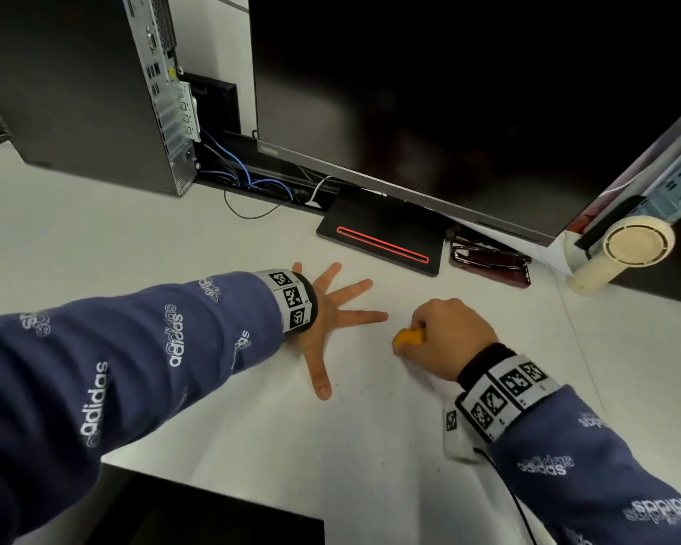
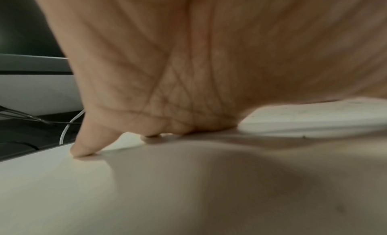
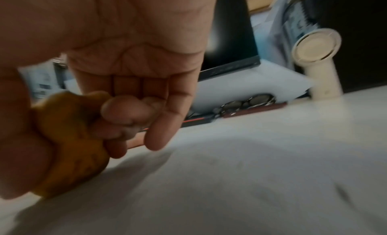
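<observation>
**Wiping the tabletop (image 1: 181, 245).** The right hand (image 1: 445, 336) closes in a fist round an orange sponge (image 1: 407, 337) (perhaps a cloth; the wrist view is blurred). Thumb and curled fingers (image 3: 125, 109) clamp it so that its lower face presses on the tabletop, in front of the monitor stand (image 1: 374, 220). The left hand (image 1: 331, 320) lies flat, fingers spread wide and straight, holding nothing; it probably braces the body during the strokes. Glasses (image 1: 488, 261) and a fan (image 1: 626, 249) sit well apart, to the right.
</observation>
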